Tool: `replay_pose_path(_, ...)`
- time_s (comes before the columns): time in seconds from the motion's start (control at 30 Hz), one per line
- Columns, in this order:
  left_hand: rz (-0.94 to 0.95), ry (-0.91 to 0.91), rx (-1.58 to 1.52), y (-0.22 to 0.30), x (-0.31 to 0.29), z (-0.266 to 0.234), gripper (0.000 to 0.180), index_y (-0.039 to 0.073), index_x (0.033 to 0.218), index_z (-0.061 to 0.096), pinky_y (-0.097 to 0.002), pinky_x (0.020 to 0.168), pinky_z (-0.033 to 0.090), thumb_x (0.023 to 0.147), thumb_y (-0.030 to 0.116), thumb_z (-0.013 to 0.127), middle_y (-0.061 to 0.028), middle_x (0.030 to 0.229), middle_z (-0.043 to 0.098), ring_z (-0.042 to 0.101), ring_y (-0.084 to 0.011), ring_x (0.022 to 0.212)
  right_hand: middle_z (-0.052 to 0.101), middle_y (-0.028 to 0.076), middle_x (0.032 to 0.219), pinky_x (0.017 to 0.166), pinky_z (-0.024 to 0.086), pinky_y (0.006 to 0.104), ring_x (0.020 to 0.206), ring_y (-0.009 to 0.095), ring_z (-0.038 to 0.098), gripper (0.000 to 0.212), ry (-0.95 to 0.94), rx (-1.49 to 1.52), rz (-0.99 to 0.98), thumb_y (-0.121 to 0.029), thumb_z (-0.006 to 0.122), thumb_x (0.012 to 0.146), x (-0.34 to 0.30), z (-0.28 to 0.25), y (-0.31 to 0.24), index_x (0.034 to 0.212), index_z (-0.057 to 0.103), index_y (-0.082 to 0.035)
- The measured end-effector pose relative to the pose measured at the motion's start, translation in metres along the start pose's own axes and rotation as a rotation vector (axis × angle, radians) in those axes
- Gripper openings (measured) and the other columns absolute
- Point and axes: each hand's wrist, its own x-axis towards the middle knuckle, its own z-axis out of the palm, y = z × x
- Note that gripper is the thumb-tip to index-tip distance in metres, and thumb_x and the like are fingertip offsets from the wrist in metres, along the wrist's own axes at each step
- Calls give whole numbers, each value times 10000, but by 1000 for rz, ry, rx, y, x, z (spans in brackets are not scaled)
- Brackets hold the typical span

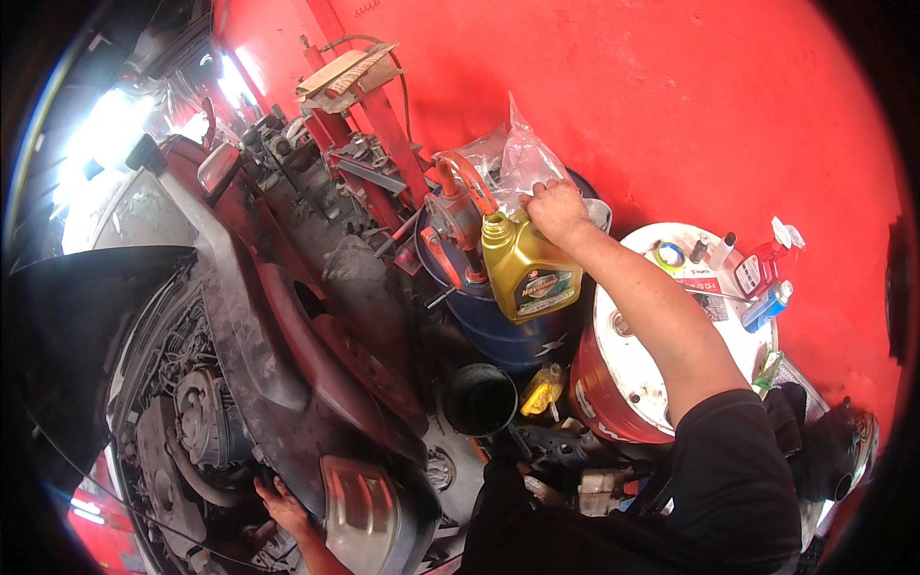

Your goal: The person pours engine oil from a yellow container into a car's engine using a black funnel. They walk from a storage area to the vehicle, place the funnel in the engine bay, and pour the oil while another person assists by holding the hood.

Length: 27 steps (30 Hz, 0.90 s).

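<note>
My right hand [560, 213] grips the handle of a gold plastic oil jug [517, 244], up at the blue drum [508, 335]. The jug's mouth faces up, without a cap, right under the orange curved spout [467, 175] of a hand pump [455, 222] on that drum. Whether the spout reaches inside the neck I cannot tell. Crumpled clear plastic [532, 158] lies behind my fingers. Low on the left, my left hand [285, 506] rests at the edge of the car's engine bay [196, 422], beside the headlight [356, 503], its fingers stretched out and apparently holding nothing.
A red drum with a white top [613, 356] stands to the right, carrying a red spray bottle [757, 270], a blue can [769, 307] and tape [669, 255]. A black funnel-like vessel [479, 400] and a yellow bottle [543, 390] sit low between drums and car. Behind stands a red frame [393, 144].
</note>
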Motion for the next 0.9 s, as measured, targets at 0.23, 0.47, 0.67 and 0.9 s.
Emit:
replay_pose_path(0.23,-5,-5,-21,-3,1,1,614,88,1501,389,-496,972,457,1023,443,539,-259,1249,644,594,-453,1160,692,86,1015,856,515,413,989,257,670,253,-7,8,5,-208,587,890,0,0,0,1106,711,-163)
replay_pose_path(0.47,-34,-34,-13,-1,1,0,596,116,1499,403,-498,976,455,1018,440,544,-246,1268,639,592,-447,1165,690,89,1011,858,514,414,987,256,669,245,7,23,8,-203,591,883,0,-1,0,1090,716,-159)
replay_pose_path(0.67,2,2,11,-3,1,1,597,131,1500,399,-507,964,459,1015,452,538,-239,1248,653,602,-444,1144,695,83,1018,855,516,412,987,252,671,246,9,19,11,-198,577,893,-1,0,0,1091,718,-160)
replay_pose_path(0.9,6,18,30,0,0,2,593,137,1498,398,-508,951,465,1016,454,535,-236,1232,662,605,-450,1133,704,65,1026,846,517,408,987,245,674,259,8,-9,2,-191,549,910,-1,-1,0,1107,716,-164)
